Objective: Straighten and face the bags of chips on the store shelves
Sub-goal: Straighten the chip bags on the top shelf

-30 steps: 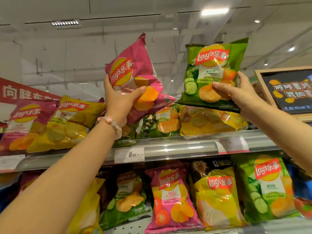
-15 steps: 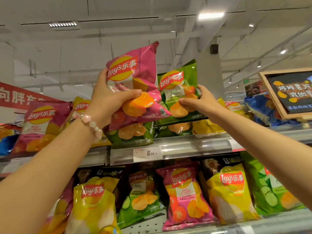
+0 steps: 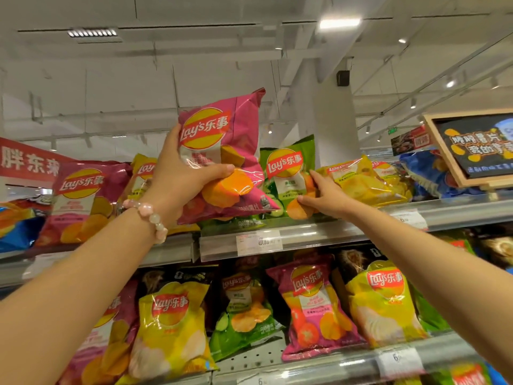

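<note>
Pink foil catches the store light as the left hand (image 3: 177, 184) grips a pink chip bag (image 3: 222, 151) held upright above the top shelf (image 3: 319, 234), thumb across its front. At 3 o'clock from it, the right hand (image 3: 324, 195) holds the lower right corner of a green chip bag (image 3: 288, 173) standing on that shelf, fingers (image 3: 315, 176) on its front. A yellow bag (image 3: 361, 182) lies just beside, at 3 o'clock. A beaded bracelet (image 3: 150, 215) circles the left wrist.

Pink bag (image 3: 238, 140), green bag (image 3: 288, 173), yellow bag (image 3: 361, 182), pale pink bead bracelet (image 3: 150, 215)
</note>
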